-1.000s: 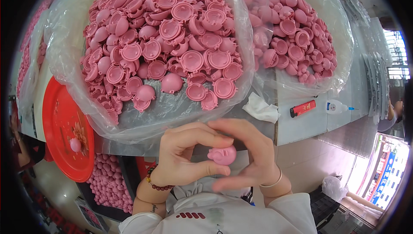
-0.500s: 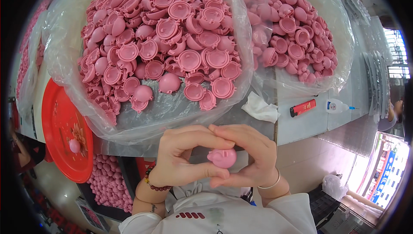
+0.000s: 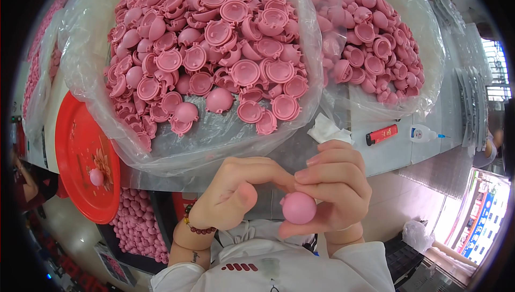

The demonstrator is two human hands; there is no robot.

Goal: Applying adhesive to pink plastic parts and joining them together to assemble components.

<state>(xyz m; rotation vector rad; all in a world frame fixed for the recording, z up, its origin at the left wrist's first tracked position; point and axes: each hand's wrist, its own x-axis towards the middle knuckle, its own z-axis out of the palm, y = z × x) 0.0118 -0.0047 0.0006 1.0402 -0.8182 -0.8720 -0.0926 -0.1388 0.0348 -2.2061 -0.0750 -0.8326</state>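
A round pink plastic ball point(image 3: 299, 209) with a small nub on its upper left is gripped by my right hand point(image 3: 343, 190), thumb below and fingers curled above. My left hand point(image 3: 228, 192) is just left of it, holding nothing, its thumb apart. The left index finger reaches over to the ball's top, by the right fingertips; whether it touches the ball I cannot tell. Beyond my hands, a clear plastic bag point(image 3: 188, 171) lies spread on the table under a heap of pink half shells point(image 3: 220, 34).
A second bag of pink pieces point(image 3: 381, 50) sits back right. Near it are a white tissue point(image 3: 328, 130), a red lighter point(image 3: 382, 134) and a small clear bottle point(image 3: 422, 133). A red tray point(image 3: 72, 147) carrying one pink ball is at left, above a dark crate point(image 3: 155, 206) of pink balls.
My left thumb has come away from the pink ball, and the left hand has loosened. The right hand keeps the ball, now turned with its smooth side showing and slightly further right.
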